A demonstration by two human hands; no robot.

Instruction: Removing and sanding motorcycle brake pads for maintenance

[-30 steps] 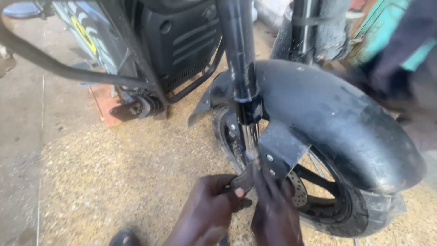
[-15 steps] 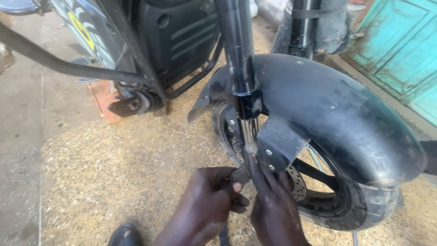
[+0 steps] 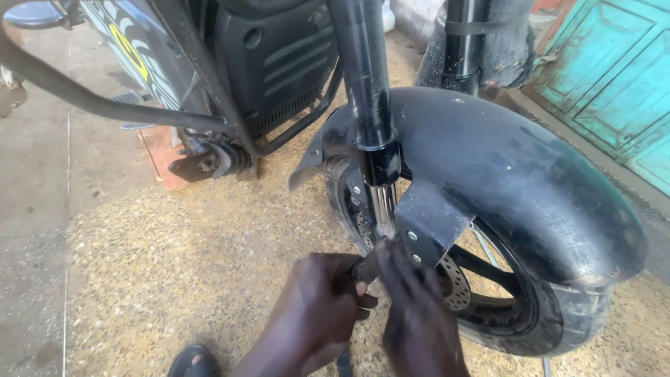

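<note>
Both hands work low at the front wheel of a black motor scooter that stands on a speckled, sandy concrete floor (image 3: 174, 279). The left hand (image 3: 324, 300) is closed in a fist around a small dark metal tool (image 3: 364, 269), probably a spanner; its fingers are curled tightly on the handle, and the head of the tool points up toward the bottom of the fork. The right hand (image 3: 419, 314) is just beside it, touching the same place. Its fingers (image 3: 398, 262) are pressed together and reach up to the lower end of the shiny chrome fork tube (image 3: 382, 206), but it is blurred and I cannot tell whether they pinch something small or only press there.

The fork tube comes down out of a thick black fork leg (image 3: 363, 77) and ends near the wheel hub. Over the wheel curves the wide black plastic mudguard (image 3: 502, 167), with a flat bracket (image 3: 426, 223) that carries two pale bolts right above the hands. Under it are the black rubber tyre (image 3: 558, 328) and the perforated grey brake disc (image 3: 455, 283), partly behind the right hand.

Further back is the black body panel with ribs (image 3: 279, 63), a black steel frame tube (image 3: 105, 105) and a reddish flat block (image 3: 164, 150) on the floor. On the right stands a turquoise wooden door (image 3: 614, 77). A dark sandal toe (image 3: 192, 359) shows at the lower edge.
</note>
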